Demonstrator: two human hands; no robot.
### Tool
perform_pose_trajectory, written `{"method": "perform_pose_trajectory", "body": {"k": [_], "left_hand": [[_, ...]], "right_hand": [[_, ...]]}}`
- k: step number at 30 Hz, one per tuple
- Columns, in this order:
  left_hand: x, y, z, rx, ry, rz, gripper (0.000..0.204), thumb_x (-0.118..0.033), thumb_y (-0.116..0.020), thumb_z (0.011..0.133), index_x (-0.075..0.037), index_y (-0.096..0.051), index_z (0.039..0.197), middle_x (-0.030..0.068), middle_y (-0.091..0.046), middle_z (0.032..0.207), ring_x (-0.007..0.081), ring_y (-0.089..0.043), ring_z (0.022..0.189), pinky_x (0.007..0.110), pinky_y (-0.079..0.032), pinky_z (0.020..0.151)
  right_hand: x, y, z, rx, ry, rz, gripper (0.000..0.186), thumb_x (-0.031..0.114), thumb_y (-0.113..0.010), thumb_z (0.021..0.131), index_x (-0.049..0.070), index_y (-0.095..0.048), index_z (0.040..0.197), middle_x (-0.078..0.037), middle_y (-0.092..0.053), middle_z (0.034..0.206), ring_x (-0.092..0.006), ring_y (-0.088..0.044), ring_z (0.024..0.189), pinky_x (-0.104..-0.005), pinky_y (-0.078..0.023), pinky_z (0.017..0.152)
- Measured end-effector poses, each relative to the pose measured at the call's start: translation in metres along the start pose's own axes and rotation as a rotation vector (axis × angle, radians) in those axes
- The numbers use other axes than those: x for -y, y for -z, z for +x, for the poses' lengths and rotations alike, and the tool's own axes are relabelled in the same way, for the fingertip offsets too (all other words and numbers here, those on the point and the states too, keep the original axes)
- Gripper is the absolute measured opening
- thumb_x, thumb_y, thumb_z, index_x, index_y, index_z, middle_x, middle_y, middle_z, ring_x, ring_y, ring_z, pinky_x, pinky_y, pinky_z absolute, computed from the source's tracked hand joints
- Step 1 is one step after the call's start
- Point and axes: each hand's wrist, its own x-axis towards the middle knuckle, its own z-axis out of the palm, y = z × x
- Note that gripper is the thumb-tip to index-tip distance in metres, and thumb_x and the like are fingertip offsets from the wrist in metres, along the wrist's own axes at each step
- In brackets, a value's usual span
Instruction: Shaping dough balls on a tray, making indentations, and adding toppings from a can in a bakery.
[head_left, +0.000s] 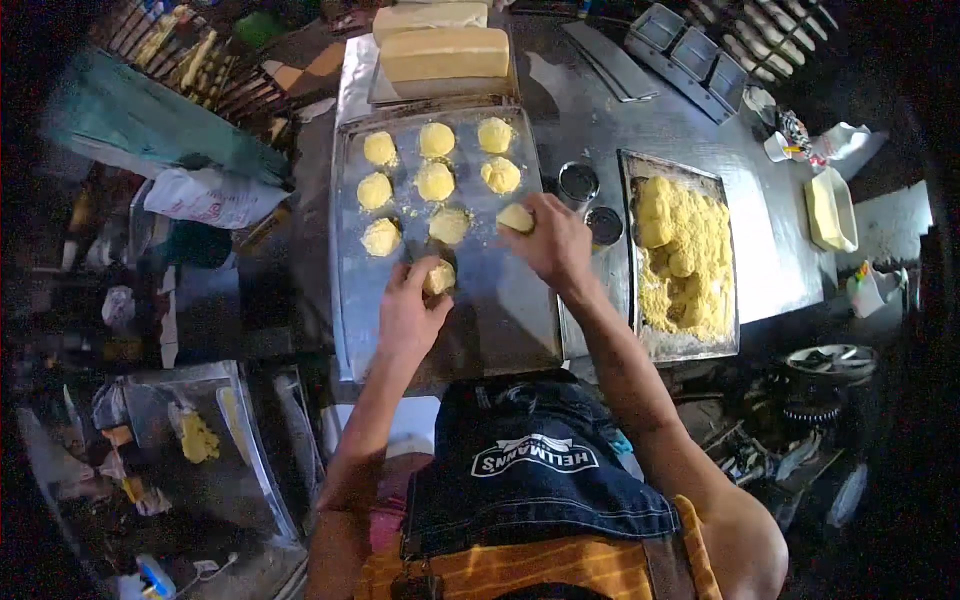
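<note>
A crumb-coated dough ball [439, 278] is in the closed fingers of my left hand [405, 310], over the near middle of a metal baking sheet [480, 325]. My right hand [562, 240] grips another pale dough ball [514, 218] at the sheet's right side, at the end of the nearest row. Several yellow, crumb-covered dough balls [435, 182] sit in rows across the far part of the sheet, with loose crumbs around them. To the right lies a shallow tray [690, 349] holding yellow crumbs [705, 240] and more dough balls [655, 225] partly buried in them.
Two dark round containers [578, 182] stand between sheet and tray. Long pale loaf-shaped blocks [445, 55] lie beyond the sheet; joined metal loaf tins [695, 55] are at the far right. A yellow tub [832, 210] stands near the table's right edge. A wheeled machine [830, 360] is lower right.
</note>
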Motion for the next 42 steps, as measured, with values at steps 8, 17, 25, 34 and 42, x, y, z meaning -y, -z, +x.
{"method": "perform_pose_trajectory", "body": {"k": [8,17,25,34,42], "left_hand": [[0.004,-0.017,-0.019,-0.162,0.079,-0.361,0.073,-0.009,-0.085,0.080,-0.002,-0.051,0.144,0.0164,-0.053,0.127,0.0256,-0.061,0.102,0.038,-0.057,0.085],[-0.164,-0.136,0.029,0.038,-0.305,-0.278,0.058,-0.003,-0.081,0.083,-0.005,-0.060,0.137,0.0155,-0.057,0.132,0.0271,-0.064,0.107,0.037,-0.055,0.092],[-0.199,-0.347,0.098,0.233,-0.277,0.092,0.064,-0.015,-0.082,0.080,-0.015,-0.060,0.140,0.0184,-0.052,0.137,0.0389,-0.051,0.129,0.047,-0.044,0.109],[-0.192,-0.349,0.083,0.258,-0.171,-0.052,0.055,-0.017,-0.076,0.087,-0.008,-0.058,0.139,0.0224,-0.054,0.133,0.0399,-0.058,0.116,0.050,-0.053,0.095],[-0.159,-0.146,-0.019,0.139,-0.209,-0.232,0.046,-0.016,-0.083,0.083,-0.006,-0.066,0.124,0.0193,-0.065,0.117,0.0364,-0.068,0.103,0.043,-0.057,0.088]], "right_hand": [[-0.065,0.021,-0.044,-0.025,0.051,-0.037,0.047,0.043,-0.080,0.087,0.008,-0.068,0.115,-0.012,-0.066,0.108,-0.0382,-0.068,0.092,-0.0454,-0.055,0.077],[-0.344,0.198,-0.131,-0.308,-0.561,-0.234,0.070,0.002,-0.069,0.086,0.011,-0.044,0.151,-0.021,-0.048,0.151,-0.0389,-0.053,0.135,-0.0440,-0.046,0.112],[-0.362,0.207,-0.109,-0.033,-0.384,-0.178,0.064,0.010,-0.070,0.083,0.008,-0.055,0.145,-0.019,-0.054,0.144,-0.0411,-0.053,0.132,-0.0444,-0.049,0.109],[-0.360,0.243,-0.135,-0.153,-0.696,0.292,0.042,0.014,-0.082,0.088,-0.001,-0.063,0.122,-0.014,-0.071,0.105,-0.0220,-0.070,0.083,-0.0308,-0.056,0.070],[-0.186,0.185,-0.134,0.192,-0.449,0.515,0.049,0.016,-0.085,0.083,0.000,-0.065,0.126,-0.012,-0.073,0.108,-0.0209,-0.071,0.093,-0.0346,-0.058,0.077]]}}
